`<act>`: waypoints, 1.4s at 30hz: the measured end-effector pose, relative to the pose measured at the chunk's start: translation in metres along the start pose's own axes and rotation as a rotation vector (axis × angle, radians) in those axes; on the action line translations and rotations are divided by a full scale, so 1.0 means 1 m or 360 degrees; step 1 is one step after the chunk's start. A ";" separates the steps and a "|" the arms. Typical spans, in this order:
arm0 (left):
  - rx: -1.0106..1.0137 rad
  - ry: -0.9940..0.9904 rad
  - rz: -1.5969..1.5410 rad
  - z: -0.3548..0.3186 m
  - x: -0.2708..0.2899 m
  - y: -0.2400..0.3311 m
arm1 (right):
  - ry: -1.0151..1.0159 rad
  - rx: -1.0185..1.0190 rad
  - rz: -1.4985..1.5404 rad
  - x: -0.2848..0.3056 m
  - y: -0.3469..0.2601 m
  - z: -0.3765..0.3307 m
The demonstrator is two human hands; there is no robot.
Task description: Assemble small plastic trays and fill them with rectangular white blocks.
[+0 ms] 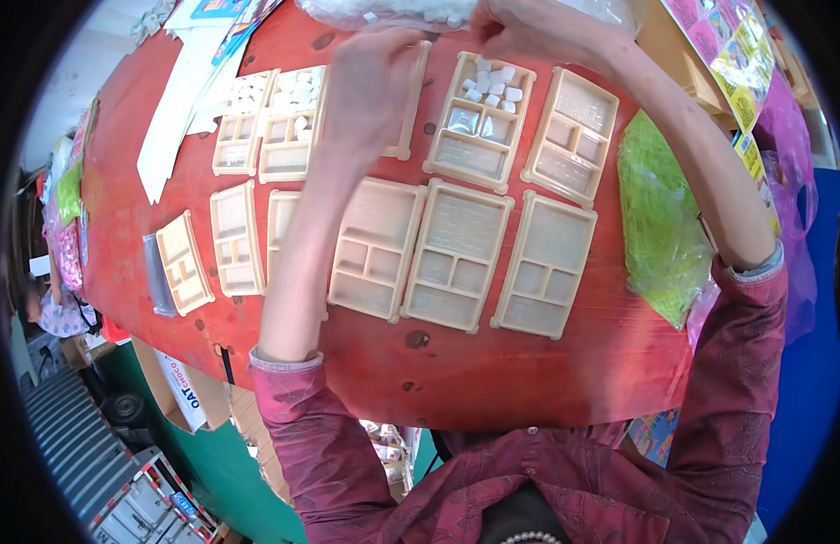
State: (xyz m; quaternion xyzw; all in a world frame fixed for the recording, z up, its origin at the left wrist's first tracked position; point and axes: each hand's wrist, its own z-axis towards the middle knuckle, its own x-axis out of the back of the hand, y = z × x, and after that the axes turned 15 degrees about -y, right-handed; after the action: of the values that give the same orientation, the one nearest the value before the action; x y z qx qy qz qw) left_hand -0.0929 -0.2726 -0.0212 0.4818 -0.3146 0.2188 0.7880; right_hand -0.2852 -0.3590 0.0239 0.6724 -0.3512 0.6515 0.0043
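Several cream divided trays stand in two rows on the red table. My left hand [370, 86], blurred and with its fingers mostly hidden, reaches over a far-row tray [406, 113] and covers part of it. Beyond the trays, my right hand [529, 29] has curled fingers beside a clear plastic bag [384, 11] of white pieces; what they hold, if anything, does not show. Small white cubes [495, 91] lie in the top compartment of the tray [470, 159] below my right hand. Two trays left of my left hand also hold white pieces [299, 89].
White paper sheets [180, 118] lie at the far left of the red table [420, 381]. A bag of bright green shreds [656, 218] sits by the right edge, under my right forearm. Cardboard boxes [184, 381] stand below the table's left edge.
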 end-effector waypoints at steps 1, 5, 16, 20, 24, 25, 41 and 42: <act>0.0099 0.0039 0.0051 -0.005 0.012 -0.007 | -0.0041 -0.0065 0.0099 0.004 -0.010 0.006; 0.0383 -0.0042 0.0344 -0.021 0.038 -0.015 | 0.0185 0.0054 0.0190 -0.007 -0.019 0.026; 0.0363 -0.0075 0.0580 -0.021 0.028 -0.032 | 0.0670 0.0541 -0.0114 -0.069 -0.001 0.090; 0.0227 0.0097 0.0515 -0.022 0.030 -0.036 | 0.0269 0.0277 0.0045 -0.046 -0.008 0.086; 0.0321 0.0127 0.0389 -0.010 0.027 -0.035 | 0.0617 0.0250 0.0197 -0.049 0.002 0.088; 0.0299 0.0136 0.0388 -0.006 0.026 -0.037 | 0.0639 0.0265 0.0156 -0.051 0.004 0.089; 0.0143 0.0172 0.0663 0.001 0.017 -0.037 | 0.0697 0.0165 0.0264 -0.049 -0.003 0.076; 0.0149 0.0169 0.0669 -0.001 0.016 -0.038 | 0.0658 0.0164 0.0284 -0.049 -0.005 0.077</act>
State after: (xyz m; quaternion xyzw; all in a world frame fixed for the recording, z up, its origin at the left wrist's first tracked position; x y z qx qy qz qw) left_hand -0.0571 -0.2878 -0.0341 0.4295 -0.3556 0.4177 0.7173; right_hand -0.2113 -0.3682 -0.0290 0.4902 -0.3670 0.7904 -0.0158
